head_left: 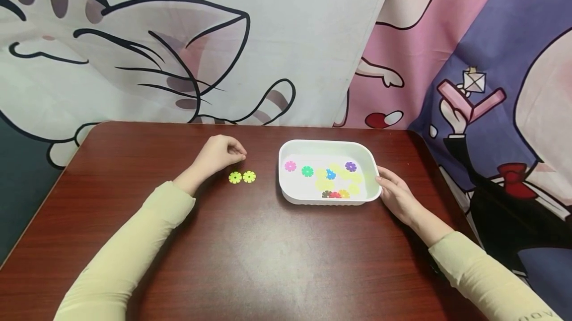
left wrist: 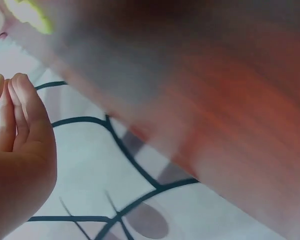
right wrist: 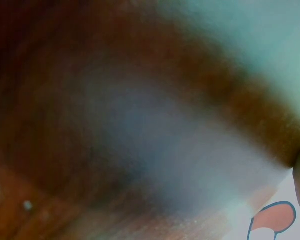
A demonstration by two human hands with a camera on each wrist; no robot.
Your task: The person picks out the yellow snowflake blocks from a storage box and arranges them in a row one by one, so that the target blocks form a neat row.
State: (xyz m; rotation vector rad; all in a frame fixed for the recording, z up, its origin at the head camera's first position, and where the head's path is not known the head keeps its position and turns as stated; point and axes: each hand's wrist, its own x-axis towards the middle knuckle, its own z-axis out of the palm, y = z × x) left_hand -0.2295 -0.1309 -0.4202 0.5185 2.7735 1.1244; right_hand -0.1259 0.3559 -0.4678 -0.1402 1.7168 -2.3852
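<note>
My left hand (head_left: 215,154) is over the back left of the table, its fingers bent and the thumb near the fingertips. No piece shows between them. In the left wrist view, the same hand (left wrist: 25,135) has its fingers close together. Just in front of it lie two yellow flower-shaped plastic discs, one on the left (head_left: 235,177) and one on the right (head_left: 249,176). They sit edge to edge; whether they interlock I cannot tell. On the right, my right hand (head_left: 397,194) grips the white plastic tray (head_left: 286,189) at its right end, thumb at the rim.
Inside the tray are pink (head_left: 290,166), green (head_left: 307,171), blue (head_left: 330,174) and purple (head_left: 350,166) discs, several yellow ones, and dark, red and orange ones by the front wall. A brown wooden table (head_left: 250,256) lies below, with a printed cloth (head_left: 286,43) behind it.
</note>
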